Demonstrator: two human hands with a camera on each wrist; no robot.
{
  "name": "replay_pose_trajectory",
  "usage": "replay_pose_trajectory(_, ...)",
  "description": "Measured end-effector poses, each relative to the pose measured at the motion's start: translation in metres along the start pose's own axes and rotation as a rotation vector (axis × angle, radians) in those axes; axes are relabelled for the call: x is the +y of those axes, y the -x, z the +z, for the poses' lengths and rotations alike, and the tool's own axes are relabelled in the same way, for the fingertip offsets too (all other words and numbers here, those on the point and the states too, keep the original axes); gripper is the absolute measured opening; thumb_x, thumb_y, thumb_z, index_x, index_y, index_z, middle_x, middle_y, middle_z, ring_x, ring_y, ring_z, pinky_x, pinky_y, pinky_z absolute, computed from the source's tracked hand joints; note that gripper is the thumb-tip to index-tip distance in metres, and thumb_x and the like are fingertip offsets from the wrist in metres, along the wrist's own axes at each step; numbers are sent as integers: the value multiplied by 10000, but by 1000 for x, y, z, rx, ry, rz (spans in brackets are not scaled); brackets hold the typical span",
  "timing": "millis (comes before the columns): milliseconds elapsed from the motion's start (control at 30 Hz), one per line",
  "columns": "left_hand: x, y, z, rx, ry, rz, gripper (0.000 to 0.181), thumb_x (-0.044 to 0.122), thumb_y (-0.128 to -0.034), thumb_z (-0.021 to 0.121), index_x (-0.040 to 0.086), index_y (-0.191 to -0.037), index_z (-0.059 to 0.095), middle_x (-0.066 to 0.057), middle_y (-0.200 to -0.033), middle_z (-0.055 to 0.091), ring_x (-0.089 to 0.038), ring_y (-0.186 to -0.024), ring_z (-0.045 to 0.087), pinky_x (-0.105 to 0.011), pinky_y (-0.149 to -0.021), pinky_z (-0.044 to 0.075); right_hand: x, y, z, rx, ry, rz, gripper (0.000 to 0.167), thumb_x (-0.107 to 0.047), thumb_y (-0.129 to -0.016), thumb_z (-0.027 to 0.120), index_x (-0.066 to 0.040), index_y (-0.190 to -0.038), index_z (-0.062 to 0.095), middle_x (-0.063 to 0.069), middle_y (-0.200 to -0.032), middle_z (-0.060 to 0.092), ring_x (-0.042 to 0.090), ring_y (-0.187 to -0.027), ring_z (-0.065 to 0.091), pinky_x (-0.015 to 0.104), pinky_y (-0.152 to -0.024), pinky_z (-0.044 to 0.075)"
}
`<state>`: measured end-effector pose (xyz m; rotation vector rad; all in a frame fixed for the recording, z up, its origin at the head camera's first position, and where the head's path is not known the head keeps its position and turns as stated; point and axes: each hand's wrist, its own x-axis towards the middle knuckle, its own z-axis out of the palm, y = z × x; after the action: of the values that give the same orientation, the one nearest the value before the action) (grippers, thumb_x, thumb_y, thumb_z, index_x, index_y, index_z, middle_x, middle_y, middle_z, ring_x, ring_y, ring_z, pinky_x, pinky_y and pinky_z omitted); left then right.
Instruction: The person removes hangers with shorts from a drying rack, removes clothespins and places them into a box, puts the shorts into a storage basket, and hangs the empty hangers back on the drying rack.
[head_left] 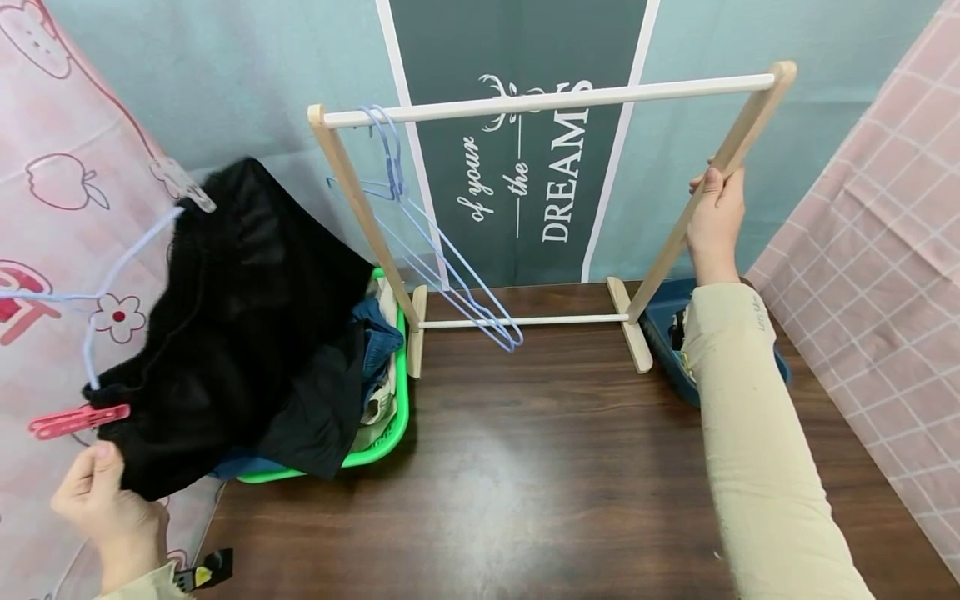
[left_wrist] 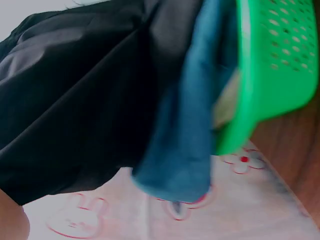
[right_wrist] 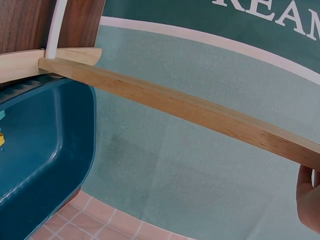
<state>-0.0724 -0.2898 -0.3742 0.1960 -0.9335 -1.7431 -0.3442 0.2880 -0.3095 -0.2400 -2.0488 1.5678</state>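
My left hand [head_left: 112,500] pinches the waistband corner of black shorts [head_left: 232,333], which spread out at the left of the head view. A light-blue hanger [head_left: 138,246] runs along the waistband. A pink clothespin [head_left: 78,421] sits at the near corner, close to my fingers, and a pale clothespin [head_left: 197,197] clips the far corner. In the left wrist view, the black cloth [left_wrist: 85,100] fills much of the picture. My right hand [head_left: 716,221] grips the right wooden post [right_wrist: 190,110] of the clothes rack, with the thumb on its near face.
Several blue hangers [head_left: 393,167] hang at the left end of the rack's white top rail [head_left: 555,102]. A green basket [head_left: 403,408] of clothes stands under the shorts. Behind the rack's right foot is a dark blue bin [right_wrist: 50,150]. Curtains surround the wooden floor [head_left: 525,467].
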Motion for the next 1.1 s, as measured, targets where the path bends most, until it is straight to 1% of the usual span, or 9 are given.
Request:
replay_pose_trajectory(167, -8, 2, -13, -82, -123, -126, 169, -75, -817, 639, -49, -657, 688, -35, -571, 651, -63, -486, 567, -140, -516, 462, 0, 1, 0, -3, -5, -1, 364, -363, -1002, 305, -216, -1303, 448, -206, -856, 461, -51, -898, 469, 282, -957, 379)
replay_pose_trajectory(267, -11, 2, -15, -142, -314, -211, 251, -9, -868, 630, 27, -625, 678, 39, -536, 621, -11, -464, 532, -102, -467, 413, 0, 1, 0, 0, -6, -1, 359, -360, -1002, 305, -219, -1300, 449, -208, -856, 461, -48, -896, 470, 278, -952, 380)
replay_pose_trajectory(400, -17, 2, -12, -282, -839, -197, 355, 113, -885, 664, 178, -551, 563, 163, -467, 429, 12, -482, 354, -155, -454, 253, 0, 2, 0, 7, -1, -8, 356, -359, -1004, 309, -218, -1297, 452, -212, -854, 460, -49, -891, 468, 273, -943, 379)
replay_pose_trajectory(500, -21, 5, -8, -385, -1109, -125, 356, 178, -845, 726, 197, -555, 520, 190, -460, 362, 0, -503, 314, -206, -478, 229, 0, 2, 0, 3, -3, -6, 355, -358, -1006, 304, -222, -1299, 450, -209, -858, 460, -49, -894, 468, 278, -949, 378)
replay_pose_trajectory(600, -24, 10, -2, -459, -1204, -43, 319, 208, -812, 761, 155, -597, 532, 198, -469, 346, 9, -503, 309, -208, -489, 231, 0, 3, 0, -3, -8, 5, 360, -364, -1005, 301, -229, -1306, 444, -202, -866, 459, -46, -903, 469, 292, -961, 378)
replay_pose_trajectory(700, -27, 13, 3, -516, -1235, 50, 295, 191, -802, 768, 100, -640, 538, 209, -489, 315, 24, -499, 286, -209, -491, 215, -1, 3, -1, -1, -6, 12, 361, -368, -1006, 298, -234, -1309, 441, -205, -870, 458, -44, -908, 469, 295, -965, 378)
replay_pose_trajectory(900, -28, 13, 7, -562, -1317, 113, 244, 228, -821, 749, 66, -727, 594, 244, -537, 361, 82, -537, 297, -181, -522, 235, -4, 3, -2, 2, 10, 14, 374, -372, -1007, 291, -229, -1318, 440, -219, -881, 456, -50, -921, 467, 294, -977, 382)
replay_pose_trajectory(1000, -28, 13, 9, -607, -1415, 137, 250, 266, -857, 708, 47, -786, 611, 96, -667, 491, 13, -636, 389, -232, -599, 299, -5, 3, -2, -19, 16, 31, 391, -384, -1003, 276, -237, -1335, 422, -219, -905, 457, -50, -938, 462, 310, -1002, 376)
replay_pose_trajectory(1100, -28, 16, 11, -641, -1480, 147, 274, 278, -893, 659, 8, -862, 618, -121, -863, 545, -179, -797, 499, -385, -686, 370, -6, 4, -3, -39, 17, 47, 402, -394, -997, 269, -248, -1341, 415, -214, -921, 461, -43, -952, 455, 328, -1017, 365)
